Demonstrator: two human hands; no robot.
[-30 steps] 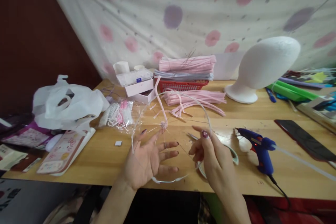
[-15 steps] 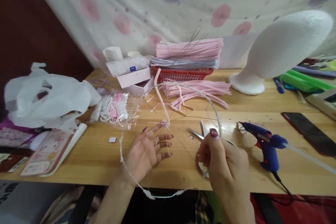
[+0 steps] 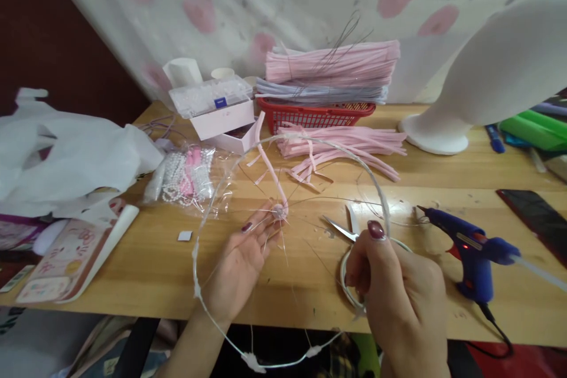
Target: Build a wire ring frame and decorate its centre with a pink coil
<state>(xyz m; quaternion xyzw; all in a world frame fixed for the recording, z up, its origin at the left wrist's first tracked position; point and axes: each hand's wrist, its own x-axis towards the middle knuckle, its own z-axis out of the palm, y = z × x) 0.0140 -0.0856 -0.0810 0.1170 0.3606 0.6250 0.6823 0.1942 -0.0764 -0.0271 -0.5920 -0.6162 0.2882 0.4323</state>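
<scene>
My right hand (image 3: 394, 283) pinches the right side of a white wire hoop (image 3: 383, 198) between thumb and fingers. The hoop is held tilted above the table, with whitish lumps along its lower edge. Thin wires cross it and meet at a small pinkish ball (image 3: 279, 211). Palm up, my left hand (image 3: 243, 260) reaches beneath the hoop, its outstretched fingers touching the ball from below. From that ball a pink pipe cleaner (image 3: 271, 165) leans up and back. Scissors (image 3: 341, 227) lie beside my right hand, their handles partly covered by it.
A blue glue gun (image 3: 476, 254) with a lit red light lies right, near a phone (image 3: 540, 224). Pink pipe cleaners (image 3: 349, 147) lie before a red basket (image 3: 319, 115). White foam head stand (image 3: 436, 133), bagged beads (image 3: 186, 174), boxes (image 3: 224, 124) and a plastic bag (image 3: 80, 153) surround the workspace.
The hoop has tilted and come slightly closer. My left hand's fingers, spread before, are now gathered under the ball. My right hand keeps its pinch. The view has shifted slightly.
</scene>
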